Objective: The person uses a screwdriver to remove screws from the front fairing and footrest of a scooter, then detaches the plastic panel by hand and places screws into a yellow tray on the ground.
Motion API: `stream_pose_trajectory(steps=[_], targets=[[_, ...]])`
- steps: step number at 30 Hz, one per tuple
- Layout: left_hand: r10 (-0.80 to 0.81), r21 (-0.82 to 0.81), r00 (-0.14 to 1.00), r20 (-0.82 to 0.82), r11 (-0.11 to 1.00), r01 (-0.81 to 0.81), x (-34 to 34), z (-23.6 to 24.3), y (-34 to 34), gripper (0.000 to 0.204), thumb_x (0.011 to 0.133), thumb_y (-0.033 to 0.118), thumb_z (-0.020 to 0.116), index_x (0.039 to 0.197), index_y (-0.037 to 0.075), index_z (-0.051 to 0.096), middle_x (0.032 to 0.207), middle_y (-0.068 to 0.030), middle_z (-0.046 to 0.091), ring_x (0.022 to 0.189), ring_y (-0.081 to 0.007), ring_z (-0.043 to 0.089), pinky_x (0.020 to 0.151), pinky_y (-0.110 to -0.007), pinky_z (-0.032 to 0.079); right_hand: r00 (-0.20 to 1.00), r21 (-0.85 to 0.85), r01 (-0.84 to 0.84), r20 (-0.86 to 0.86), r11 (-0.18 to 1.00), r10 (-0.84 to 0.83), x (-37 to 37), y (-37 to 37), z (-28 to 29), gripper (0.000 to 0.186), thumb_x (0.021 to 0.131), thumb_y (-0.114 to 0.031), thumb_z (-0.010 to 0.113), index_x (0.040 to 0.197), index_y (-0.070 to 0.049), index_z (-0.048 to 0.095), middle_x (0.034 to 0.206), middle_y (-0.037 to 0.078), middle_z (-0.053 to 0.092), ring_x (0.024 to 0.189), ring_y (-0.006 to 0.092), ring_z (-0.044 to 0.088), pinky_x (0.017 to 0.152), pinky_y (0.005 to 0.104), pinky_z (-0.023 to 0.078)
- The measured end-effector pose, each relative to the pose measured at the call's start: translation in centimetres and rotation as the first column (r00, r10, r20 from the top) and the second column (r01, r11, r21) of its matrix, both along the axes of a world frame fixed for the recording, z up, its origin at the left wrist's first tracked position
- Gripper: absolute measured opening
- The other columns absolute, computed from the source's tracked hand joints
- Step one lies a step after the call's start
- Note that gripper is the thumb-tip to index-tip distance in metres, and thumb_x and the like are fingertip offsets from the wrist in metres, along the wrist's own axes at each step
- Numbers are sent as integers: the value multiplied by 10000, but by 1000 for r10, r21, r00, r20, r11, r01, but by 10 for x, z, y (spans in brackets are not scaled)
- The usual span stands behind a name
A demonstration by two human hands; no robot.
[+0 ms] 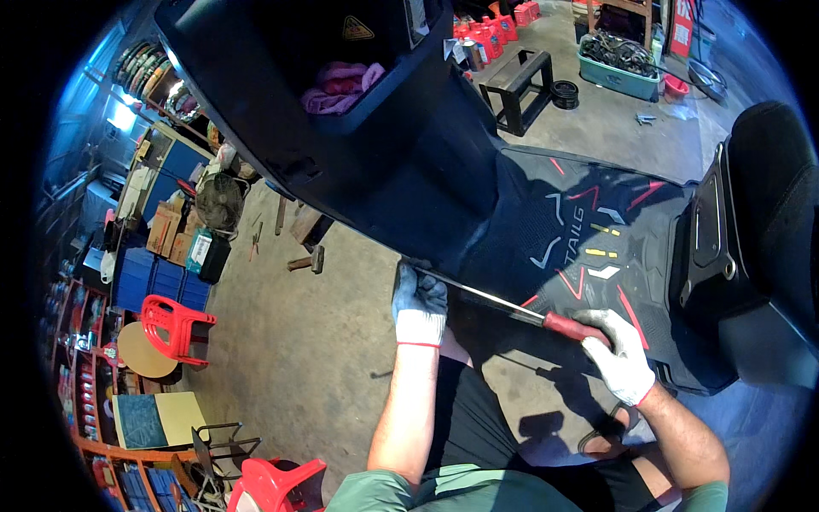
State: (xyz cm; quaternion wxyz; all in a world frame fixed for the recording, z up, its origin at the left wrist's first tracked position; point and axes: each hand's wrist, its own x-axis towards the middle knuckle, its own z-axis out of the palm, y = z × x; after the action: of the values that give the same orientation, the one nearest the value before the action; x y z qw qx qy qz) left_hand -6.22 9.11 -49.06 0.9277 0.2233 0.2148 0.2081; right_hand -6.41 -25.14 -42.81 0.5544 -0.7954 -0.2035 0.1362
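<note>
My right hand (616, 354), in a white glove, grips the red handle (570, 326) of a long screwdriver, whose metal shaft (486, 296) runs leftward to the lower edge of a dark scooter's front body (418, 196). There my left hand (420, 294), in a soiled white glove, curls round the shaft's far end; its tip is hidden. The black footboard mat (546, 213), with red, yellow and white marks, stretches right toward the seat (772, 188). A pink cloth (341, 90) sits in the scooter's front pocket.
On the concrete floor lie a hammer (307, 262) and loose tools. A red plastic chair (175, 328), another red chair (273, 482), cluttered shelves (85, 384) and a fan (217, 205) stand left. A black metal stand (520, 85) and green bin (618, 81) stand behind the scooter.
</note>
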Motion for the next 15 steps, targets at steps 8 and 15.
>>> stream_pose_trajectory(steps=[8, 15], targets=[[100, 70, 993, -61, 993, -96, -3, 18, -10, 151, 1004, 190, 569, 988, 79, 671, 851, -46, 699, 665, -125, 611, 623, -254, 523, 982, 36, 20, -189, 999, -13, -1, 4, 19, 303, 951, -184, 545, 1135, 32, 650, 918, 133, 676, 833, 201, 659, 797, 323, 515], [27, 84, 995, 99, 996, -36, 9, 23, 10, 113, 996, 164, 578, 1036, 107, 667, 938, -40, 719, 740, -157, 648, 681, -286, 535, 979, 237, 23, -200, 971, 25, -11, 20, 19, 413, 834, -117, 651, 1213, 26, 565, 1105, 120, 621, 1024, 207, 603, 924, 318, 471]])
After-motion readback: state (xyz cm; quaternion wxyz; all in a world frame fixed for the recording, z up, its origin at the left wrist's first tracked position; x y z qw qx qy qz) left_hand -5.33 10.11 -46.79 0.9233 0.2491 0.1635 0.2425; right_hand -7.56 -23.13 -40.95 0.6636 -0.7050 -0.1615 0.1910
